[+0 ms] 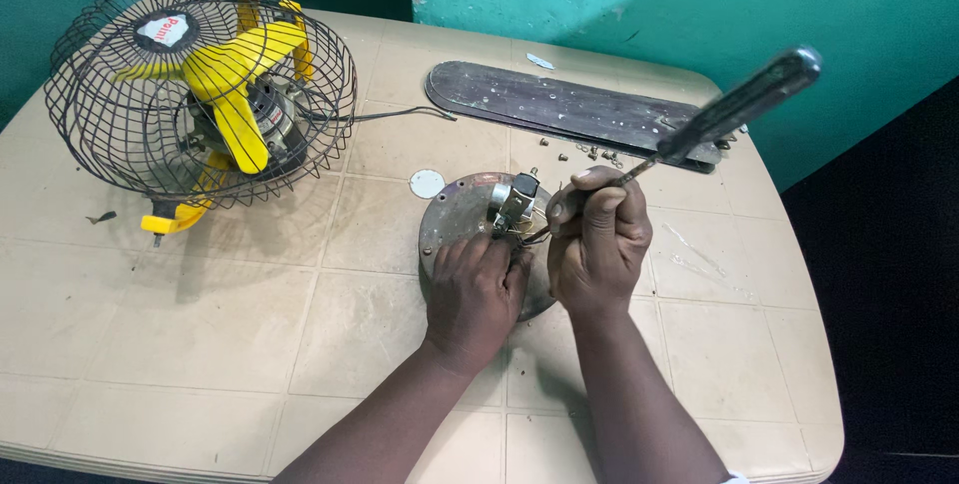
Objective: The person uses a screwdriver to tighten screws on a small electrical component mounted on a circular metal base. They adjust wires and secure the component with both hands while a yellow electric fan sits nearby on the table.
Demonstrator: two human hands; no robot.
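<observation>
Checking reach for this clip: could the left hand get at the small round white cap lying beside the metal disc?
Probably yes. The left hand rests on the round metal disc, and the white cap lies just past the disc's far edge on bare table. Nothing stands between them; the fan sits further left.

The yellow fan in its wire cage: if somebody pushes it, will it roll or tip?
The fan would probably rock or roll, since its round cage touches the table. Its metal motor likely makes it back-heavy. The thin wires may bend under pressure.
</observation>
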